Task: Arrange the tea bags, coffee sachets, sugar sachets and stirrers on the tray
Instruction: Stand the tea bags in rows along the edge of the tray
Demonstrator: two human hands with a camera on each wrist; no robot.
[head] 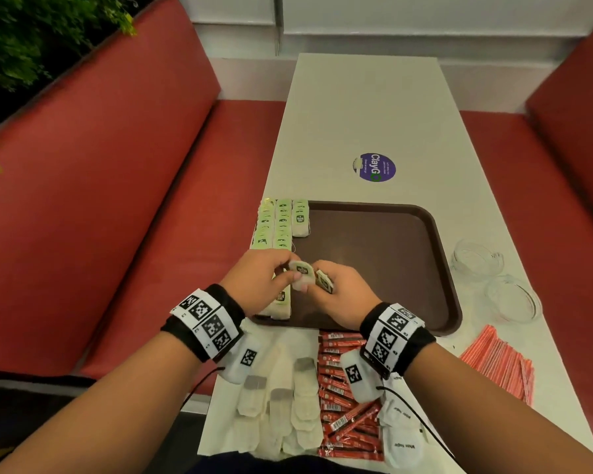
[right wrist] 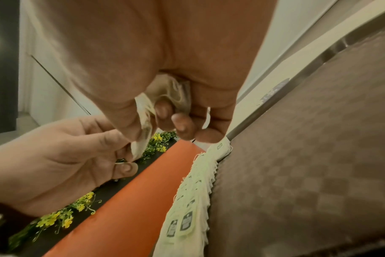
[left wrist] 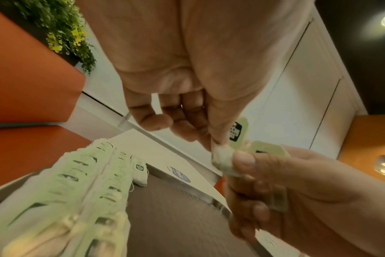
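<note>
The brown tray (head: pixel 384 261) lies in the middle of the table, with rows of green-tagged tea bags (head: pixel 278 224) along its left side. Over the tray's near left part, my left hand (head: pixel 290 273) pinches one tea bag (head: pixel 302 276) by thumb and finger. My right hand (head: pixel 322 285), close beside it, grips a small bundle of tea bags (head: pixel 325 283). In the left wrist view the pinched tea bag (left wrist: pixel 222 157) hangs between both thumbs. The right wrist view has the bundle (right wrist: pixel 178 92) tucked in my curled right fingers.
Near the table's front edge lie loose tea bags (head: pixel 281 405), red coffee sachets (head: pixel 339 391) and white sugar sachets (head: pixel 403 439). Orange stirrers (head: pixel 500 364) lie at the right. Two glass bowls (head: pixel 476 258) stand right of the tray. Red benches flank the table.
</note>
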